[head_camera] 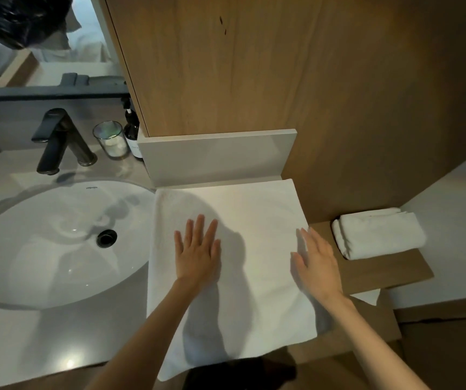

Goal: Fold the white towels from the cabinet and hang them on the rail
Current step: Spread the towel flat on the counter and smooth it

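Observation:
A white towel [257,220] lies spread flat on the counter to the right of the sink, its near edge hanging over the counter's front. My left hand [198,251] lies flat on the towel's left half, fingers straight and spread. Along the towel's right edge my right hand [314,263] rests flat with straight fingers. A second white towel [378,233], folded into a thick bundle, sits on a wooden shelf [389,268] to the right. No rail is in view.
A white oval sink [43,249] with a black faucet [54,139] fills the left. A glass candle jar [111,139] and a dark pump bottle [132,130] stand behind it. A wooden cabinet wall [254,66] rises behind the towel, above a grey backsplash [215,156].

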Motion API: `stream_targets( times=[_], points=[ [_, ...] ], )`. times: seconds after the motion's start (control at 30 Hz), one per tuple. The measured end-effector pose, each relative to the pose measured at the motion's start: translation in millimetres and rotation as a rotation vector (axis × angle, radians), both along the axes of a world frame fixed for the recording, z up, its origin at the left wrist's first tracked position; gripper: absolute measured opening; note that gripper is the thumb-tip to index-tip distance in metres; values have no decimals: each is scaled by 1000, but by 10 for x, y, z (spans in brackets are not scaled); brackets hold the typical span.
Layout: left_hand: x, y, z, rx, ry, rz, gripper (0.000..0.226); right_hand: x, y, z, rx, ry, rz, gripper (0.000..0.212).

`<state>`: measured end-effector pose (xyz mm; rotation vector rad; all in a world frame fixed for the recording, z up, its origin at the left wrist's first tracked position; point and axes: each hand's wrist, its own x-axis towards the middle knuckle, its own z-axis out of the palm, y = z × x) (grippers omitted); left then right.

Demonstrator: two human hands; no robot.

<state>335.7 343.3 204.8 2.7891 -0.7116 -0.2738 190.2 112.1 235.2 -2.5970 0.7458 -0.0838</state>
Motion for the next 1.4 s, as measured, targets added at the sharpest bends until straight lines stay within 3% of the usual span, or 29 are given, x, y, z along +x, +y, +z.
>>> stream_targets(
  times=[0.13,0.27,0.37,0.47,0.57,0.63,0.77,0.83,0.9,1.0,1.1,1.4],
  points=[
    [-237,-81,8,-70,-97,-71,59,-327,15,72,105,-33,-167,55],
    [-604,-194,1,-54,-79,-98,57,-478,32,182,239,37,-300,45],
    [-734,-174,-22,-16,-31,-57,57,-538,52,287,191,98,-234,35],
    [-730,-172,-2,15,1,-72,63,-471,163,436,183,-15,-162,27],
    [-678,-166,-15,15,32,-81,71,-351,386,561,386,-103,-19,26],
    [-646,-153,-47,-16,36,-87,78,-315,515,587,530,-72,95,29],
    [-616,-146,-49,15,60,-100,81,-393,507,514,530,115,246,40],
    [-615,-161,-21,46,64,-92,76,-497,368,476,550,103,296,40],
    [-615,-169,-7,74,70,-90,73,-582,221,434,485,114,313,42],
    [-605,-169,-9,85,96,-89,73,-575,183,392,297,278,316,43],
    [-593,-174,-18,77,100,-92,77,-533,261,358,104,323,283,31],
    [-591,-182,-30,98,50,-95,78,-764,-126,306,18,333,274,39]
  ],
)
